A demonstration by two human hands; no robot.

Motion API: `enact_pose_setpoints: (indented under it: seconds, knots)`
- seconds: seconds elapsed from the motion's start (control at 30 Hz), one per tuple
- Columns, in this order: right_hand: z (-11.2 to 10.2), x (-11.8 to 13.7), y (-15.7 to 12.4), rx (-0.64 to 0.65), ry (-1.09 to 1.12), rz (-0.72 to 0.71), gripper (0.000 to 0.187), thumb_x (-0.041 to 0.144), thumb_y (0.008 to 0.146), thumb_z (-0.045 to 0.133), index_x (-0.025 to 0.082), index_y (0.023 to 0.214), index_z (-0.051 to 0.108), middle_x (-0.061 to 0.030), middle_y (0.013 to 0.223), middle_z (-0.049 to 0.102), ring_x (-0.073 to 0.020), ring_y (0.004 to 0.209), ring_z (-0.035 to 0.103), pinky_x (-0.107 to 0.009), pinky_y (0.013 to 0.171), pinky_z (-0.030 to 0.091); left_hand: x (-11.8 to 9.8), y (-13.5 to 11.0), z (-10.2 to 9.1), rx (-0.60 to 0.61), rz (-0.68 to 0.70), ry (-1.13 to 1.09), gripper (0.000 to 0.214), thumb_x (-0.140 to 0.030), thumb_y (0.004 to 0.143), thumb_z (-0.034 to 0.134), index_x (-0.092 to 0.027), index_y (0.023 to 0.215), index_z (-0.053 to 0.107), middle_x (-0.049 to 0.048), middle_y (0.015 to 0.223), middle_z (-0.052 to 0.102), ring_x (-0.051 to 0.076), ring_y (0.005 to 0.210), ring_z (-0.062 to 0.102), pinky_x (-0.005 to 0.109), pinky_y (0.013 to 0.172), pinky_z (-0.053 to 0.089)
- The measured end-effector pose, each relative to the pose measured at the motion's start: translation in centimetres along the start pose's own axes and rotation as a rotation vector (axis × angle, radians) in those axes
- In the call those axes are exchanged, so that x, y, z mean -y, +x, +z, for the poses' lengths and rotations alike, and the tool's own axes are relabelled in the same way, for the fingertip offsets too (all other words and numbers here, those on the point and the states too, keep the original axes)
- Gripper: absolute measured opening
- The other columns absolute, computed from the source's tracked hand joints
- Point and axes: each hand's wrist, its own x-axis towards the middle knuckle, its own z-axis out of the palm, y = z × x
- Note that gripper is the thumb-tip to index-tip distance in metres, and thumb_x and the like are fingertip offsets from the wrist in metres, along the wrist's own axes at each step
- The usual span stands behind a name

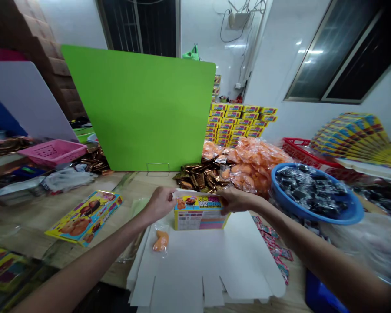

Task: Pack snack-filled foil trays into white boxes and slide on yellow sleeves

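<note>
Head cam, wide view: my L hand (pixel 159 205) is on the box (pixel 198 218) at its top L corner, R hand (pixel 236 201) over the top R edge, white flap between them. Box sits on a flat white card blank (pixel 195 269), orange sachet (pixel 161 241) just L of it. To the R, blue basin (pixel 329 218) w/ black packets (pixel 313 190). Yellow boxes (pixel 237 121) stacked beyond, R of green board (pixel 137 104).

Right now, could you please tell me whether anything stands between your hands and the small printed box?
Nothing visible does: the left hand and the right hand are both on the small printed box, one at each side of its top.
</note>
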Motion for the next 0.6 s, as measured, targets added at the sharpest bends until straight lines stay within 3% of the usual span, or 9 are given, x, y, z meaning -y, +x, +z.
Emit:
enact_pose_setpoints:
  seconds: [0.1,0.17,0.27,0.33,0.47,0.53,0.6]
  knots:
    - [2.0,-0.3,-1.1,-0.045,-0.252,-0.002,0.045,0.015,0.06,0.073,0.016,0.104,0.063,-0.0087,0.091,0.067,-0.02,0.072,0.059,-0.028,0.06,0.045,0.9,-2.3,0.7,-0.012,0.149,0.19,0.025,-0.025,0.081,0.053,-0.016,0.097,0.07,0.0068,0.08,0.068,0.017,0.067,0.059,0.026,0.061,0.044]
    - [3.7,-0.7,-1.7,-0.176,-0.41,-0.013,0.058,0.016,0.062,0.073,0.013,0.117,0.054,-0.0157,0.107,0.061,-0.0256,0.085,0.059,-0.033,0.067,0.047,2.0,-3.6,0.8,-0.006,0.33,0.398,0.038,-0.032,0.084,0.055,-0.017,0.119,0.061,0.0122,0.102,0.065,0.023,0.089,0.06,0.034,0.077,0.049]
    - [5.3,-1.0,-1.9,-0.281,-0.484,-0.035,0.065,0.016,0.068,0.066,0.012,0.128,0.043,-0.0194,0.121,0.053,-0.0288,0.097,0.057,-0.037,0.073,0.048,2.5,-4.0,0.9,0.006,0.495,0.613,0.05,-0.032,0.082,0.06,-0.016,0.129,0.053,0.02,0.128,0.05,0.033,0.12,0.046,0.049,0.096,0.042]
    - [5.9,-0.6,-1.7,-0.281,-0.451,-0.017,0.063,0.015,0.07,0.064,0.013,0.129,0.042,-0.018,0.122,0.052,-0.0292,0.1,0.056,-0.038,0.076,0.049,1.6,-2.9,1.1,0.082,0.548,0.649,0.05,-0.027,0.081,0.06,-0.019,0.13,0.052,0.0192,0.133,0.046,0.035,0.125,0.04,0.054,0.102,0.035]
    - [7.8,0.8,-3.2,-0.456,-0.271,0.075,0.078,0.012,0.071,0.063,0.016,0.14,0.029,-0.0198,0.141,0.035,-0.0313,0.118,0.049,-0.041,0.089,0.047,-1.5,0.8,2.6,0.348,0.619,0.453,0.044,-0.025,0.086,0.052,-0.028,0.13,0.053,0.0105,0.116,0.059,0.025,0.105,0.056,0.039,0.091,0.045]
    - [9.7,1.0,-5.7,-0.624,-0.129,0.097,0.083,0.018,0.074,0.066,0.019,0.144,0.022,-0.019,0.148,0.024,-0.031,0.129,0.038,-0.042,0.097,0.043,-2.2,2.2,3.6,0.383,0.606,0.342,0.037,-0.031,0.088,0.048,-0.027,0.123,0.06,0.0096,0.11,0.062,0.022,0.098,0.059,0.032,0.085,0.047]
    - [12.0,0.7,-9.7,-0.841,-0.002,0.164,0.066,0.026,0.078,0.065,0.022,0.137,0.035,-0.0156,0.144,0.033,-0.0282,0.13,0.037,-0.04,0.099,0.043,-1.8,3.0,4.2,0.348,0.57,0.282,0.037,-0.037,0.089,0.046,-0.027,0.12,0.063,0.0089,0.114,0.063,0.022,0.1,0.059,0.03,0.085,0.046]
